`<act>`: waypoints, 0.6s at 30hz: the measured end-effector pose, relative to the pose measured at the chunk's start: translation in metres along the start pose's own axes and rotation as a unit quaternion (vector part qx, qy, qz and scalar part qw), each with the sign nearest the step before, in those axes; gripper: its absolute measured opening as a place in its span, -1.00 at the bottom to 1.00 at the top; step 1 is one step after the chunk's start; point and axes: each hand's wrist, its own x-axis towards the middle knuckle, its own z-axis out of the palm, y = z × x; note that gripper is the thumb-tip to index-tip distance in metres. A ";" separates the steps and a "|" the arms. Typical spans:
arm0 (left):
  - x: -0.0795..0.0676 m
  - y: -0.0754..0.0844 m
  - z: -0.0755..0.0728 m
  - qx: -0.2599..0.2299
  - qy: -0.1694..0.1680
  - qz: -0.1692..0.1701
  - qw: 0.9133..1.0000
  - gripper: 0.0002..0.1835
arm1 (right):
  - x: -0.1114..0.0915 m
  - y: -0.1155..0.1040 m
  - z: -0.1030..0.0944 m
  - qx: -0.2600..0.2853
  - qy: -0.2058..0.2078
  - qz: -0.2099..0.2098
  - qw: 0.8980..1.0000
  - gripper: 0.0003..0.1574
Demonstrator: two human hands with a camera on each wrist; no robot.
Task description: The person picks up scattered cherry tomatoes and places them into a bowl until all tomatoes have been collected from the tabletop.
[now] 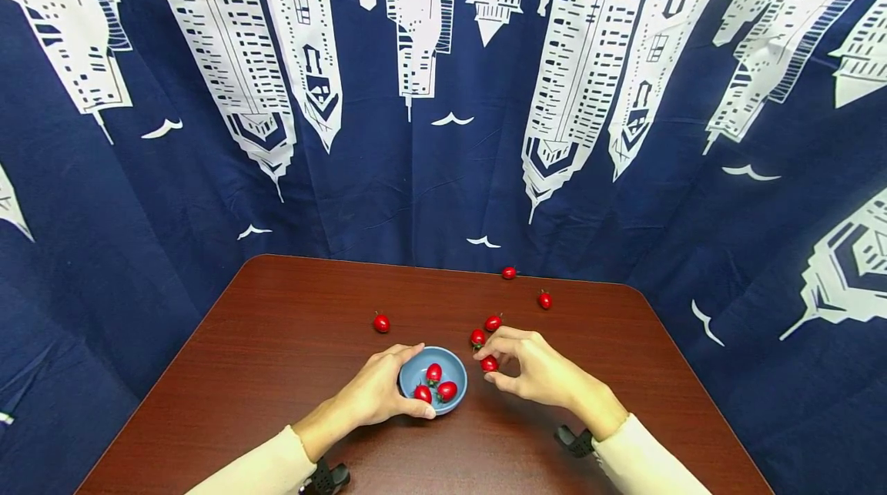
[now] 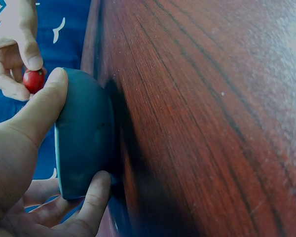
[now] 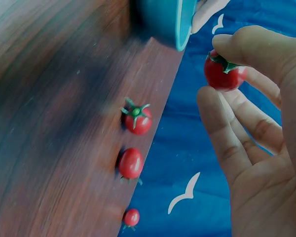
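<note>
My left hand (image 1: 381, 387) grips a small blue bowl (image 1: 457, 368) round its side, the thumb near the rim. Three cherry tomatoes lie inside, one of them a tomato (image 1: 446, 391) at the right. Just right of the bowl, my right hand (image 1: 533, 368) pinches a cherry tomato (image 3: 222, 71) between thumb and fingertips. In the right wrist view its green stem cap shows, and it hangs clear of the table. Beyond those fingers lie a tomato (image 1: 477, 337) and another tomato (image 1: 493, 322). The left wrist view shows the bowl's outer wall (image 2: 86, 133) resting on the table.
More cherry tomatoes lie farther off: one tomato (image 1: 381, 323) behind the left hand, a tomato (image 1: 545, 299) at the right, and a tomato (image 1: 509, 272) near the far edge. The brown wooden table (image 1: 298, 318) meets a blue cloth (image 1: 374, 202) printed with white buildings.
</note>
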 end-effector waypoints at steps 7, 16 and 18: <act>0.001 -0.003 0.000 -0.002 -0.002 0.003 1.000 0.22 | 0.016 -0.010 0.005 -0.006 -0.006 -0.013 1.000 -0.60; 0.001 -0.001 -0.001 -0.010 -0.008 0.000 1.000 0.23 | 0.037 -0.022 0.012 0.004 -0.018 -0.038 0.999 -0.64; 0.000 -0.001 -0.001 -0.013 -0.010 -0.004 1.000 0.22 | 0.040 -0.024 0.014 0.006 -0.018 -0.042 0.999 -0.65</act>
